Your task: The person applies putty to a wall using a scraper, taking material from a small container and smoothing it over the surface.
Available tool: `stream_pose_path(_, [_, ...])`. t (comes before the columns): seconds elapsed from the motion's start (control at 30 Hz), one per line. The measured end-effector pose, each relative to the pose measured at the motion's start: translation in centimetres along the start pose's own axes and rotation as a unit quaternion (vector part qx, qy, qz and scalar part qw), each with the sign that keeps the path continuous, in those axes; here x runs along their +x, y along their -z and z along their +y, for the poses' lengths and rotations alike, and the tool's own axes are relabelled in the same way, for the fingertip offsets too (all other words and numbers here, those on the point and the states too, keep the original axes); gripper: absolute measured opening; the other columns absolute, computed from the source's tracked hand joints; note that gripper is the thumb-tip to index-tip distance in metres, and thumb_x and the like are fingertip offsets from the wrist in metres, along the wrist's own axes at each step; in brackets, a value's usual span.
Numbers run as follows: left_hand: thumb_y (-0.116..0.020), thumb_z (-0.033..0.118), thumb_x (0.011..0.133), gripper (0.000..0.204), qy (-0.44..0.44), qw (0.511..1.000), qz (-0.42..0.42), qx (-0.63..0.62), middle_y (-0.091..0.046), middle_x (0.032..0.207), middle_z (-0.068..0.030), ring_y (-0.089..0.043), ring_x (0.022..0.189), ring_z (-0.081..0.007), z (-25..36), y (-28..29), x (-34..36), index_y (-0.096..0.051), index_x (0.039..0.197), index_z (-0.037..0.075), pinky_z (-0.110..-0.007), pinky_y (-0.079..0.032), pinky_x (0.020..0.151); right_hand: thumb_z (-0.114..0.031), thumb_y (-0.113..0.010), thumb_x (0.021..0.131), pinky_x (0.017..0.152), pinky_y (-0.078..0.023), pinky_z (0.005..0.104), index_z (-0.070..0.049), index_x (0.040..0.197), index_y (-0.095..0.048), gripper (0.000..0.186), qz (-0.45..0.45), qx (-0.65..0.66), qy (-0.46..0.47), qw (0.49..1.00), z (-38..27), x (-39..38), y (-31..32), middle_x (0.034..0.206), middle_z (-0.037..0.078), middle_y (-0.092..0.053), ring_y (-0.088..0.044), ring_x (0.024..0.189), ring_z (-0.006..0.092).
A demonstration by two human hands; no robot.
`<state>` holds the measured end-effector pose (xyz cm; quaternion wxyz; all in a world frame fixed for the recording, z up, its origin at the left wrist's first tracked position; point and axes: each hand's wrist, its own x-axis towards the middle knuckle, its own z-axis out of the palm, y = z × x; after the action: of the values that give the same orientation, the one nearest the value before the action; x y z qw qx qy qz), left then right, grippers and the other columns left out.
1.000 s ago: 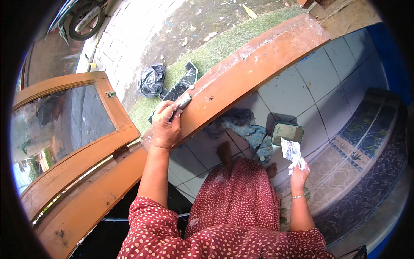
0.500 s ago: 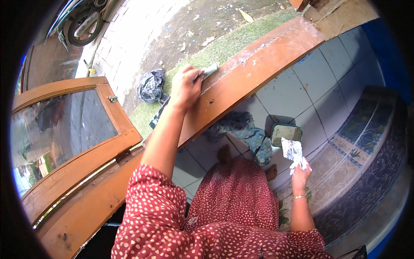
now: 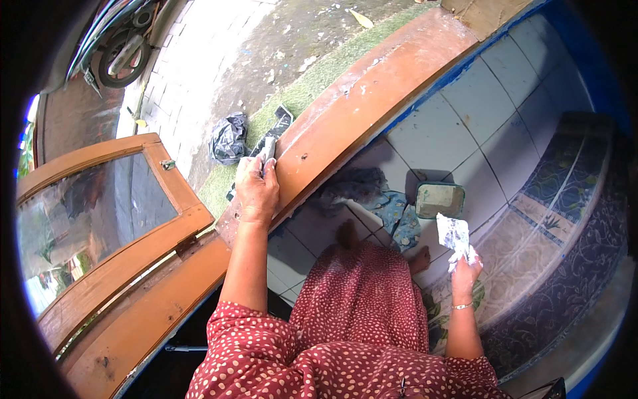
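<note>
Since the grey pad looks light and bendable, my left hand grasps its near end beside the orange beam, my right hand pinching the white-smeared sheet low.

A grey piece is gripped in the left hand at the edge of an orange-brown wooden beam. A white-smeared flat piece is held in the right hand, near a green-rimmed tub. A blue patterned cloth is seen on white floor tiles beside the tub
</note>
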<state>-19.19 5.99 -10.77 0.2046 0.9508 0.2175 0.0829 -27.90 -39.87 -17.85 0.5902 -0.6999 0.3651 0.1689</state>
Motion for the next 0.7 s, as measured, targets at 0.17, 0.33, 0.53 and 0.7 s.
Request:
stream_pose_path(0.17, [-0.060,0.013,0.082,0.010,-0.087,0.994,0.040,0.043,-0.054,0.076,-0.0158,-0.055,0.071,-0.0337,1.9,-3.2,3.6,-0.061,0.079,0.003,-0.041,-0.045,0.065,-0.003,-0.050,0.086,0.045,-0.038,0.0224,0.004,0.110,-0.055,0.025,-0.024,-0.034,0.026,0.999,0.2,-0.5,-0.2,0.074,0.003,-0.057,-0.050,0.056,0.0079])
stream_pose_path(0.33, [-0.061,0.024,0.086,0.022,0.025,0.998,-0.048,-0.035,-0.058,0.071,-0.0122,-0.054,0.062,-0.0209,8.0,-4.7,10.5,-0.065,0.089,0.003,-0.037,-0.044,0.059,0.000,-0.050,0.085,0.049,-0.042,0.0236,0.006,0.112,-0.053,0.028,-0.034,-0.091,0.072,0.993,0.1,0.3,-0.6,0.077,0.004,-0.058,-0.053,0.060,0.0102])
stream_pose_path(0.53, [-0.055,0.013,0.084,0.020,-0.158,0.981,0.101,-0.050,-0.055,0.077,-0.0200,-0.056,0.070,-0.0360,12.6,-4.7,15.0,-0.064,0.101,0.007,-0.044,-0.045,0.062,0.001,-0.051,0.084,0.052,-0.043,0.0234,0.007,0.111,-0.054,0.027,-0.016,-0.086,0.116,0.989,-0.3,0.3,0.5,0.079,0.005,-0.059,-0.054,0.064,0.0103])
stream_pose_path(0.7, [-0.058,0.003,0.073,0.040,-0.347,0.937,-0.028,-0.027,-0.051,0.084,-0.0125,-0.051,0.080,-0.0322,8.3,-7.3,4.0,-0.063,0.112,0.011,-0.042,-0.040,0.074,0.000,-0.053,0.085,0.052,-0.043,0.0231,0.006,0.113,-0.054,0.028,0.002,-0.089,0.003,0.996,-0.8,-0.7,1.3,0.081,0.005,-0.059,-0.055,0.067,0.0104])
